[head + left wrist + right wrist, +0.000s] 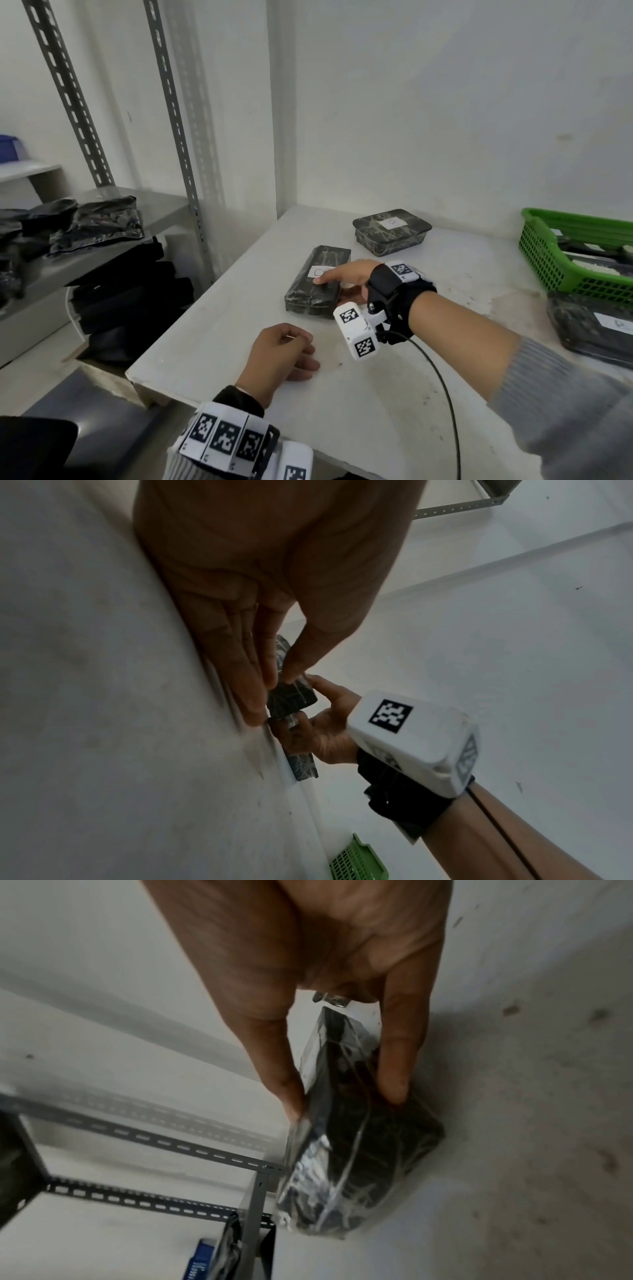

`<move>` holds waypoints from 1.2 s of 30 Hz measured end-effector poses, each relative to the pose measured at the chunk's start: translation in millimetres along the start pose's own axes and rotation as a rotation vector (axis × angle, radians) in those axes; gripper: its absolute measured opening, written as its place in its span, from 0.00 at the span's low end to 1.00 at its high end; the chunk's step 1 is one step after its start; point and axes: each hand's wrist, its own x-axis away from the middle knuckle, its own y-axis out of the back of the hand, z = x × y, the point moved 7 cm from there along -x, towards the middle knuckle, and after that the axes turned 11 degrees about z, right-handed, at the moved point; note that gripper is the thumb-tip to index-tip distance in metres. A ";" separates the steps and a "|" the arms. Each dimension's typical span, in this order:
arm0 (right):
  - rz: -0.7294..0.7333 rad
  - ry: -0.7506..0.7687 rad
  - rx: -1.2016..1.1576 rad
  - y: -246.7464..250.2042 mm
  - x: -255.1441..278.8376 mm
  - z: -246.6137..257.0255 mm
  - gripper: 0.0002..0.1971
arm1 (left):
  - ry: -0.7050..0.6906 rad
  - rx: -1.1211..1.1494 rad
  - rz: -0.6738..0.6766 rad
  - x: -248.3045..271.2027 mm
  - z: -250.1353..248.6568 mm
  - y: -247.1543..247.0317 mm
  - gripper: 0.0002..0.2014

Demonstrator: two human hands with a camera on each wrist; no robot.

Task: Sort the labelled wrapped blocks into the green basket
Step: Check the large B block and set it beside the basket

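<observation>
Left hand [286, 353] rests loosely curled and empty on the surface [394, 411]. At its 1 o'clock, right hand [346, 277] pinches a block [317, 281] across its long sides; it looks rigid, its film slippery. Basket [541, 253] at 3 o'clock.

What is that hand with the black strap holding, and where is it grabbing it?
The right hand grips a wrapped block by its near end, thumb on one face, fingers on the other. The left hand holds nothing.
</observation>
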 end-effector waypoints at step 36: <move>-0.225 0.640 -0.740 170.4 80.3 -131.7 0.28 | -0.218 0.137 0.195 -89.1 -81.2 -142.5 0.09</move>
